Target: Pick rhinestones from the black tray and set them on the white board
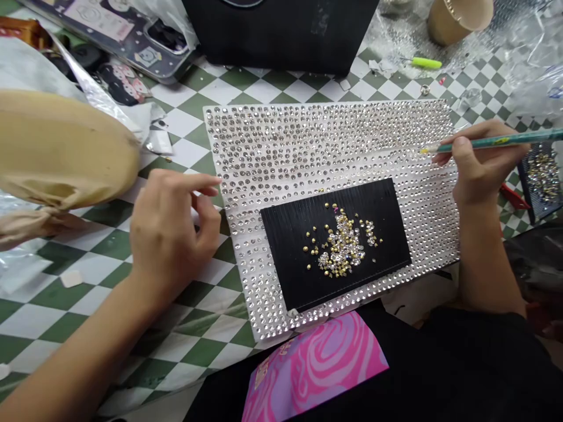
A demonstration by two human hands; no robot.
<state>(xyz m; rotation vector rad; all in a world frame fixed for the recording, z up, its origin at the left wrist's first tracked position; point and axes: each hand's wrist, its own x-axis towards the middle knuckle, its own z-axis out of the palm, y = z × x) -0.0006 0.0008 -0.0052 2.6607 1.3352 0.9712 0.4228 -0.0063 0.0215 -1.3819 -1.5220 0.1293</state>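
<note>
My right hand (481, 161) is closed around a green pencil (534, 138), its yellow tip pointing left just over the right part of a white sheet (272, 205) set with rows of clear rhinestones. My left hand (165, 225) rests at the sheet's left edge, index finger stretched to the border and thumb apart from it, holding nothing. On the lower half of the sheet lies a black tray (281, 252), slightly tilted in the view. A loose pile of gold and clear rhinestones (345, 246) is spread over the tray's middle.
A black box (281, 35) stands behind the sheet. To the left are a tan wrapped bundle (65, 146) and a phone in a case (118, 35). A brown cup (455, 23), a lime-green tool (426, 62) and another rhinestone tray (543, 176) are at right, on the checkered tablecloth (211, 328).
</note>
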